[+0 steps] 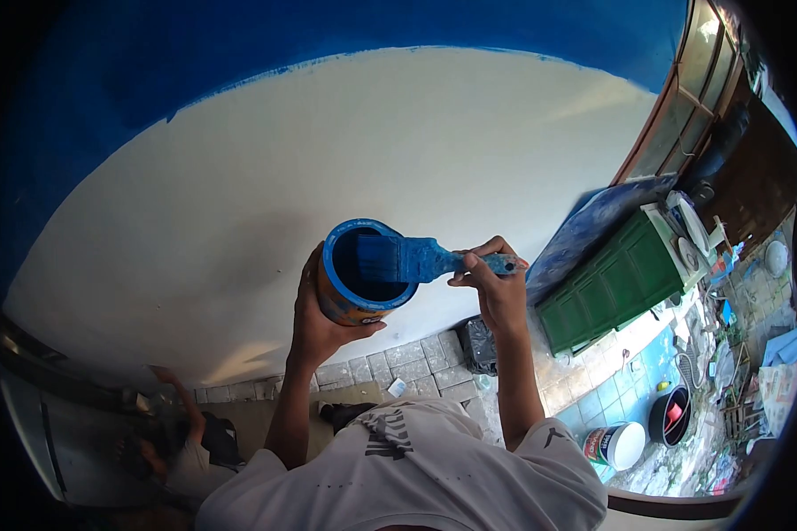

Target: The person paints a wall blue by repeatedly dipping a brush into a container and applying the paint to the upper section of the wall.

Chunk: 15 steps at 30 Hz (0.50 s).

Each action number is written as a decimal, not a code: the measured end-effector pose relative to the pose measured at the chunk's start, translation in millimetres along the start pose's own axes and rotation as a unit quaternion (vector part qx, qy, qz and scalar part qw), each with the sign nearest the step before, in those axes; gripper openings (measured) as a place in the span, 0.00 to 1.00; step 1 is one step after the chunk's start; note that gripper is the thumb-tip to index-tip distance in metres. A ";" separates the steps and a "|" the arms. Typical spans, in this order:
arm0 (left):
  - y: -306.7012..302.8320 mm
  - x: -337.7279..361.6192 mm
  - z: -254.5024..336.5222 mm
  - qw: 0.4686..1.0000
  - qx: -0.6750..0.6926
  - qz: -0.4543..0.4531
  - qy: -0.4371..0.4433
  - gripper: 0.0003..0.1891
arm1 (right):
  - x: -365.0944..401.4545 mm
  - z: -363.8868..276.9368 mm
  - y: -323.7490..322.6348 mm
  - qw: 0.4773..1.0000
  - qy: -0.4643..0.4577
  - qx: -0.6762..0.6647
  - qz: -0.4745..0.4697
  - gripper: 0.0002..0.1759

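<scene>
My left hand [319,320] is wrapped round a paint can [354,310] with an orange label and a rim smeared with blue. Between the thumb and fingers of my right hand [496,285] is the handle of a paintbrush [429,260], also coated in blue paint. The brush lies across the can's mouth, its wide bristles over the opening and partly inside. Dark blue paint shows within the can. Ahead stands a wall [398,150], its upper part blue and its lower part white, with an uneven border between the two.
A green ribbed container [611,283] leans at the right beside a blue-stained board [584,226]. Below it stand a white-lidded bucket [615,445] and a black bucket [670,416]. A black bag [480,345] sits at the wall's foot. Another person [195,451] is at lower left.
</scene>
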<state>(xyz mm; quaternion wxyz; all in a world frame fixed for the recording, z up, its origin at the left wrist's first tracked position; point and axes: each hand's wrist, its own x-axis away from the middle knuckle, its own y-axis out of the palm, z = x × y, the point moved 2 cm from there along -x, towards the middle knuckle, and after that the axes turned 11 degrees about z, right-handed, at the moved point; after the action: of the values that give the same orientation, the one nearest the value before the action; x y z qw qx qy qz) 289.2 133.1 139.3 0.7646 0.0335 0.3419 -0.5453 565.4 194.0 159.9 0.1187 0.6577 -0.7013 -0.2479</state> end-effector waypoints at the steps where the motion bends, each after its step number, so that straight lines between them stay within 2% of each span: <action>1: 1.1 -0.5 -0.7 1.000 -0.002 -0.001 0.008 0.72 | 0.9 -0.9 -1.5 1.000 -0.001 0.001 0.002 0.10; 7: 2.6 -0.8 -6.5 0.999 -0.018 0.005 0.028 0.73 | 0.5 -9.5 -6.4 0.998 -0.044 0.038 -0.011 0.10; 10: 3.4 -2.5 -5.0 0.999 -0.018 0.003 0.029 0.72 | -5.8 -14.9 -10.0 0.999 -0.031 -0.024 -0.020 0.09; 12: 4.3 -3.2 -4.8 1.000 0.025 0.001 0.002 0.71 | -10.7 -19.7 -12.9 0.998 -0.042 -0.039 -0.016 0.09; 13: 7.2 -5.4 -4.0 0.999 0.024 0.018 0.016 0.67 | -12.8 -22.3 -13.5 0.998 -0.041 -0.054 -0.015 0.09; 14: 10.7 -9.6 0.4 0.999 0.026 0.018 0.022 0.67 | -13.7 -26.9 -12.8 0.997 -0.047 -0.055 -0.015 0.09; 15: 12.8 -13.7 5.9 0.999 0.036 0.023 0.023 0.67 | -13.7 -30.8 -10.9 0.998 -0.050 -0.014 -0.020 0.09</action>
<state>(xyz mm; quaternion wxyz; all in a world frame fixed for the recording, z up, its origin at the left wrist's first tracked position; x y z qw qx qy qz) 300.7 146.9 147.3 0.7673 0.0813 0.3383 -0.5386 591.4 201.3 182.8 0.0877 0.6565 -0.6895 -0.2931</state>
